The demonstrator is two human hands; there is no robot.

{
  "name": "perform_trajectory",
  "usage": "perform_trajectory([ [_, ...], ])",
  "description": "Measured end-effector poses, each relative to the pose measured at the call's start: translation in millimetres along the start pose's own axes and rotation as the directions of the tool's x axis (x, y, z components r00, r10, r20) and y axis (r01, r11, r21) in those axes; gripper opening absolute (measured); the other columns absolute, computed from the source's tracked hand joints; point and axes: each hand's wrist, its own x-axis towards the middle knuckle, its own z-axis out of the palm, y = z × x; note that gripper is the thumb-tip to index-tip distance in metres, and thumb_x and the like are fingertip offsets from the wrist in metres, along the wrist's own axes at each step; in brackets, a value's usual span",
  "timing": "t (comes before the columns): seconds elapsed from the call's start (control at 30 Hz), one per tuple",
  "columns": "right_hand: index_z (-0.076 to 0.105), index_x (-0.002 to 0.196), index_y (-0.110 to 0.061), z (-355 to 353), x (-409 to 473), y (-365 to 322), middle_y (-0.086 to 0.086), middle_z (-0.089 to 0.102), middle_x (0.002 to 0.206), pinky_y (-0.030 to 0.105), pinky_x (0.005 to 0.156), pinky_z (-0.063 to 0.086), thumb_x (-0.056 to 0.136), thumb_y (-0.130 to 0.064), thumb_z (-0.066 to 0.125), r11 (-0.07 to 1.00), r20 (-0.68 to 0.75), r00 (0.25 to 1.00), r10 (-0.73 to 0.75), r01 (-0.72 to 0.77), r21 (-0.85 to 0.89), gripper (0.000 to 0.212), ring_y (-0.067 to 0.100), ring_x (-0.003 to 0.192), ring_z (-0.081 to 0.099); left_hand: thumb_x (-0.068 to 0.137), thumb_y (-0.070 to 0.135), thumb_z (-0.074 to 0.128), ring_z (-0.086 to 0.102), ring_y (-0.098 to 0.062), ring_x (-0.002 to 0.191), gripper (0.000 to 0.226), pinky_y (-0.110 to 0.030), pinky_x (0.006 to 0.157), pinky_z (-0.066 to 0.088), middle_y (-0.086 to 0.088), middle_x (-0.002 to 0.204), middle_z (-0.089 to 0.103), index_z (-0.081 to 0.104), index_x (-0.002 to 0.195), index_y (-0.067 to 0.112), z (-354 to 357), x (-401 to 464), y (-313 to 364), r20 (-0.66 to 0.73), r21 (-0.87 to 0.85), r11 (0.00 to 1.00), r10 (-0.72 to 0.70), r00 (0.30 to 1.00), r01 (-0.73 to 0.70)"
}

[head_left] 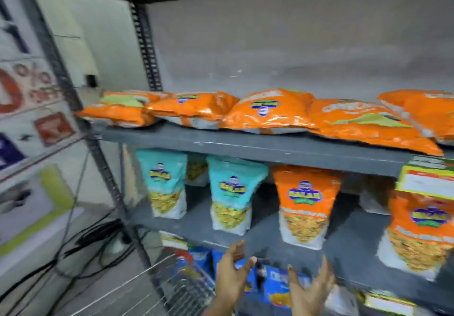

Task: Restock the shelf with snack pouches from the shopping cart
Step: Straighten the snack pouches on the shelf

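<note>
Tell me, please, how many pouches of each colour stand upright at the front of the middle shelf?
Teal pouches: 2
Orange pouches: 2
Total: 4 front pouches on the middle shelf; those behind are too hidden to count.

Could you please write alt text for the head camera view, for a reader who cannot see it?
Two empty, open hands, left hand and right hand, reach over a wire shopping cart toward a grey shelf. Orange pouches lie flat on it; teal pouches stand below.
</note>
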Motion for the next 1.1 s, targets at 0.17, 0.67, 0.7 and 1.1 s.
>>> perform_trajectory([
  [0.17, 0.055, 0.123, -0.011, 74.0, -88.5, -41.6, 0.020, 0.060, 0.110, 0.037, 0.079, 0.056, 0.057, 0.015, 0.078, 0.990, 0.423, 0.898, -0.122, 0.079, 0.117, 0.075, 0.033, 0.097, 0.061, 0.075, 0.018, 0.077, 0.068, -0.010, 0.091, 0.036, -0.029, 0.083, 0.055, 0.010, 0.099, 0.073, 0.065, 0.108, 0.025, -125.2, 8.5, -15.7, -0.118, 0.156, 0.988, 0.017, 0.993, 0.001],
  [0.67, 0.032, 0.143, -0.018, 292.4, -90.8, -66.7, -0.002, 0.041, 0.138, 0.046, 0.108, 0.039, 0.075, -0.016, 0.076, 0.999, 0.857, 0.515, 0.010, 0.033, -0.031, 0.081, 0.021, 0.134, 0.039, 0.074, 0.032, 0.078, 0.065, -0.021, 0.091, 0.052, -0.044, 0.087, 0.055, -0.003, 0.101, 0.068, 0.059, 0.120, 0.016, -255.2, 166.1, -84.7, -0.330, 0.119, 0.972, -0.152, 0.932, 0.201],
  [0.7, 0.028, 0.145, -0.018, 305.6, -87.7, -67.4, -0.004, 0.040, 0.137, 0.045, 0.109, 0.038, 0.075, -0.015, 0.076, 0.999, 0.867, 0.497, 0.026, 0.012, -0.037, 0.085, 0.020, 0.135, 0.037, 0.075, 0.032, 0.077, 0.062, -0.016, 0.090, 0.057, -0.038, 0.084, 0.054, 0.001, 0.101, 0.065, 0.055, 0.125, 0.014, -257.8, 176.4, -85.2, -0.318, 0.121, 0.972, -0.152, 0.936, 0.199],
  [1.1, 0.051, 0.106, -0.036, 370.2, -72.2, -49.7, 0.000, 0.065, 0.116, 0.051, 0.097, 0.050, 0.066, -0.021, 0.071, 0.991, 0.888, 0.453, 0.080, -0.133, -0.021, 0.047, 0.017, 0.109, 0.062, 0.077, 0.010, 0.075, 0.068, 0.008, 0.075, 0.026, -0.007, 0.059, 0.051, 0.020, 0.082, 0.075, 0.068, 0.100, 0.022, -247.5, 217.0, -90.7, -0.336, -0.009, 0.992, -0.119, 0.934, 0.123],
])
